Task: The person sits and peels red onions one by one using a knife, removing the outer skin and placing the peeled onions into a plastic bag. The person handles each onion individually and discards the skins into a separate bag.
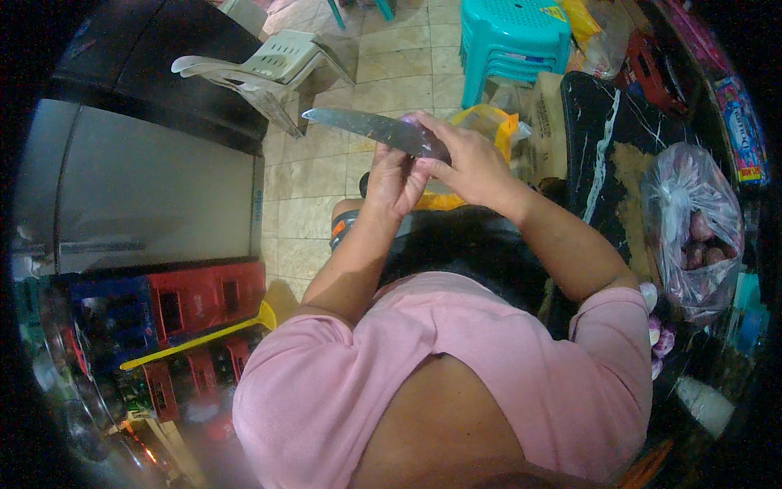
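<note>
My right hand (473,160) grips a kitchen knife (372,127) near the base of its blade, with the handle hidden in the hand. The wide blade is wet or stained, and its tip points left. Below the blade is my left hand (397,183), its fingers curled up behind the steel. A purple bulb (408,120), seemingly a red onion, shows only in part between the hands at the blade; my left fingers seem to hold it. Beneath both hands a yellow plastic bag (441,200) hangs open by my lap.
At right, a black marble-patterned table (589,122) bears a clear plastic bag (675,244) of red onions and several loose purple-white bulbs (663,342). Stacked teal stools (513,36) and a white plastic chair (278,58) stand ahead. Red crates (204,296) and a yellow stick (195,342) are at left.
</note>
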A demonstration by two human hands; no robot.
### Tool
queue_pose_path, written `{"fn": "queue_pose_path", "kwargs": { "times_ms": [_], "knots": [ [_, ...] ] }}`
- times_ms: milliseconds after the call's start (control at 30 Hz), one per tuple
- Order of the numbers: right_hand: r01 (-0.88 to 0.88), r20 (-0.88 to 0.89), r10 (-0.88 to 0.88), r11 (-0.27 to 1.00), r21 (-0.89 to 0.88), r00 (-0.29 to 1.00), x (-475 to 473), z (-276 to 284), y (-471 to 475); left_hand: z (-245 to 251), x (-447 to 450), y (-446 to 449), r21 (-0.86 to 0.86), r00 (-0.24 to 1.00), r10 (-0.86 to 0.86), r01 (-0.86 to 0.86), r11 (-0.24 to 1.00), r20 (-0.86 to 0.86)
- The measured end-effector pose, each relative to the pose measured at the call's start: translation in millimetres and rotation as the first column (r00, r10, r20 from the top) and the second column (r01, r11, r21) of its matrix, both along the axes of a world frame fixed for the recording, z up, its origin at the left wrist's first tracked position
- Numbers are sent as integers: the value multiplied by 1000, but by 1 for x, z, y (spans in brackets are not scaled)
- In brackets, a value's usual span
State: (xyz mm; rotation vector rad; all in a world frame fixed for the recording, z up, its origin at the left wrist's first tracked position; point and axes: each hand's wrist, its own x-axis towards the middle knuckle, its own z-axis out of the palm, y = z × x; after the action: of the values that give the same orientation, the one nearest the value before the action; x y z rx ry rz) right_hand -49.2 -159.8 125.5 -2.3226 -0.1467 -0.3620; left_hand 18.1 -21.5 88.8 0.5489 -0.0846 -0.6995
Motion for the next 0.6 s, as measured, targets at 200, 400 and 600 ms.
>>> {"fn": "queue_pose_path", "kwargs": {
  "times_ms": [200,400,600],
  "knots": [
    [-22,-23,24,996,88,999,1,-1,-2,-8,3,3,3,996,-24,24,1000,85],
    [79,-259,123,756,650,958,16,-13,-16,-1,-2,-1,34,995,-7,4,999,96],
    [77,-171,74,673,736,983,24,-10,-37,12,-6,3,-11,975,-176,179,984,137]
  ]
}}
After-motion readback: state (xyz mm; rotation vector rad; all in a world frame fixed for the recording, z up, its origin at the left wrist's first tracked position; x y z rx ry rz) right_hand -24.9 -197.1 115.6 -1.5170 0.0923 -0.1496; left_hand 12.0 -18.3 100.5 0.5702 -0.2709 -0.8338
